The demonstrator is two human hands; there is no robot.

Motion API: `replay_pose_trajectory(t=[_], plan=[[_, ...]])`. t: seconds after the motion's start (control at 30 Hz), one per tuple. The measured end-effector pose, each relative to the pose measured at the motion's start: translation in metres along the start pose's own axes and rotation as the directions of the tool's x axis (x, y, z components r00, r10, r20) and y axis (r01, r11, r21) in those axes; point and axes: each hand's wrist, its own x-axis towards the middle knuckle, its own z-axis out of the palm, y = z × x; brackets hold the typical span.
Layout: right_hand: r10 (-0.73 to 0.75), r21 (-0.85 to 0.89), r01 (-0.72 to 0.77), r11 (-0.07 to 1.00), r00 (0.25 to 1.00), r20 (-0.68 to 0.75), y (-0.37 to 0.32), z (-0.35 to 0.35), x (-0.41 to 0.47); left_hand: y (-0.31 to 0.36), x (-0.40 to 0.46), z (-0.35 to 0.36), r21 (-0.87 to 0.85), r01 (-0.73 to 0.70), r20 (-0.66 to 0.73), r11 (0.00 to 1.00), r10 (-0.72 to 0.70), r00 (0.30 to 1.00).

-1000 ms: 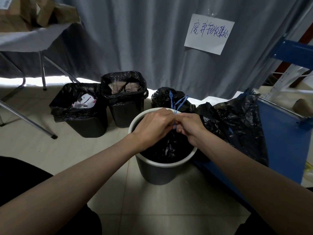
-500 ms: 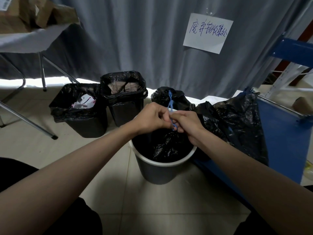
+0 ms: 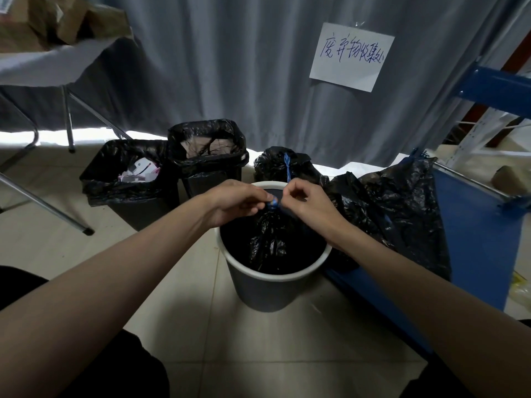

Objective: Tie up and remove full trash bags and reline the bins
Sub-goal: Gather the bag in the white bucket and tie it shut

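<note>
A round grey bin with a white rim [image 3: 230, 255] stands on the tiled floor in front of me. Inside it sits a black trash bag [image 3: 270, 242], its neck gathered up into a bunch. A blue drawstring [image 3: 272, 203] is knotted at the top of that neck. My left hand [image 3: 238, 200] pinches the string from the left, and my right hand [image 3: 306, 201] pinches it from the right. The two hands almost touch above the bin's far rim.
Two black-lined bins stand behind, the left one [image 3: 126, 179] holding paper scraps, the taller one [image 3: 208, 152] beside it. A tied black bag [image 3: 283, 166] lies behind the round bin. A loose black bag [image 3: 402, 202] drapes on a blue rack [image 3: 474, 242] at right. Folding table legs [image 3: 43, 208] stand left.
The long upright ends of the blue string have been drawn down into a tight knot on the bag's neck. Both hands have stayed over the bin and moved slightly apart.
</note>
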Motion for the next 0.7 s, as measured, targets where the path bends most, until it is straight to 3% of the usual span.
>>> replay_pose_trajectory(t=[0.2,0.4,0.53,0.7], plan=[[-0.090,-0.149,0.080,0.986,0.994,-0.061,0.004,0.007,-0.007,0.003,-0.002,0.005,-0.042,0.034,-0.066,0.999,-0.036,0.997],[-0.047,-0.269,-0.004,0.963,0.982,-0.184,0.003,0.013,-0.004,0.003,-0.005,0.010,-0.027,0.015,-0.095,1.000,-0.017,0.995],[-0.024,-0.352,-0.044,0.935,0.982,-0.188,-0.002,0.015,-0.004,0.001,-0.005,0.008,-0.005,-0.016,-0.125,1.000,0.015,0.992],[-0.005,-0.322,-0.042,0.946,0.990,-0.142,-0.004,0.016,-0.005,-0.001,-0.004,0.006,0.005,-0.012,-0.147,1.000,0.012,0.989]])
